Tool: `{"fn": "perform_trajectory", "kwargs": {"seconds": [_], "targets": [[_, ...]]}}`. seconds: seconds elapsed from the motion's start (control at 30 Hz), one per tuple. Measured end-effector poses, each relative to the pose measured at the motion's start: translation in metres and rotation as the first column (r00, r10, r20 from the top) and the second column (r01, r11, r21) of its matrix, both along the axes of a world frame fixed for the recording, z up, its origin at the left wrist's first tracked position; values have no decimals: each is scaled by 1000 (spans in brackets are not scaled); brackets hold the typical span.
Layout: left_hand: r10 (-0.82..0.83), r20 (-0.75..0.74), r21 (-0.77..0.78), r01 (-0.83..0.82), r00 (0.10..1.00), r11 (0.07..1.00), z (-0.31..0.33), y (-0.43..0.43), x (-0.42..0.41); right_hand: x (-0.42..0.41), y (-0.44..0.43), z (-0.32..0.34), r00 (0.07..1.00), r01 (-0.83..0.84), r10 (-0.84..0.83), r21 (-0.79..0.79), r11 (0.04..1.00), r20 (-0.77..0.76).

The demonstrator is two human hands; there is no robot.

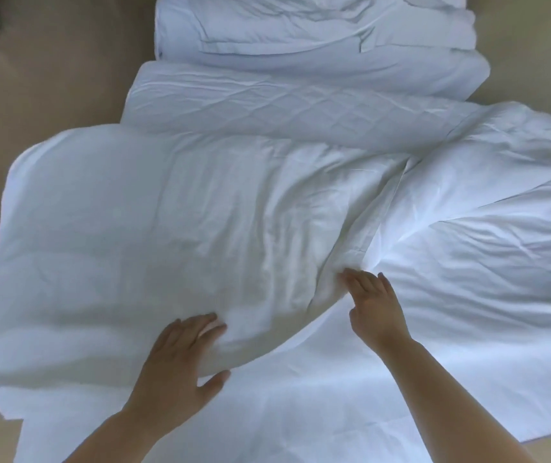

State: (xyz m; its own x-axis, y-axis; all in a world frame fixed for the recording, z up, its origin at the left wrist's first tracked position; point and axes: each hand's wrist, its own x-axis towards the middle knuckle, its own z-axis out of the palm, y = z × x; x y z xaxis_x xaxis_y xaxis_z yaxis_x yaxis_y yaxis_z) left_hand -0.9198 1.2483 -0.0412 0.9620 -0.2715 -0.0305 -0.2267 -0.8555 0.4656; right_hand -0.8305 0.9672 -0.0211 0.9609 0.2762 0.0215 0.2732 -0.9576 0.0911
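Beige floor [50,78] carries a white duvet [133,228] (quilted further up); left hand [180,362] presses it flat-fingered, right hand [372,305] touches its fold, fingers straight.

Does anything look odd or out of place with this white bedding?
The white cover lies on the bare floor, not a bed, and bunches into a ridge at the right hand. Its lower-left edge looks jagged, perhaps torn, though that may be blur. The left hand presses it flat.
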Motion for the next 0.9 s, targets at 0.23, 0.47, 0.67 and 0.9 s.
{"fn": "perform_trajectory", "kwargs": {"seconds": [0.23, 0.47, 0.67, 0.9], "targets": [[94, -55, -36, -96, 994, 995, 0, -149, 88, 62, -74, -4, 968, -235, 237, -37, 971, 78], [483, -224, 17, -492, 847, 870, -3, -285, 189, 180, -180, 16, 982, -187, 187, 65, 980, 5], [375, 139, 61, -386, 917, 921, -24, -324, 159, 269, -205, 17, 919, -311, 254, -157, 937, -302], [265, 269, 56, -289, 926, 956, -20, -320, 144, 254, -239, 16, 911, -407, 409, -49, 912, 52]]}}
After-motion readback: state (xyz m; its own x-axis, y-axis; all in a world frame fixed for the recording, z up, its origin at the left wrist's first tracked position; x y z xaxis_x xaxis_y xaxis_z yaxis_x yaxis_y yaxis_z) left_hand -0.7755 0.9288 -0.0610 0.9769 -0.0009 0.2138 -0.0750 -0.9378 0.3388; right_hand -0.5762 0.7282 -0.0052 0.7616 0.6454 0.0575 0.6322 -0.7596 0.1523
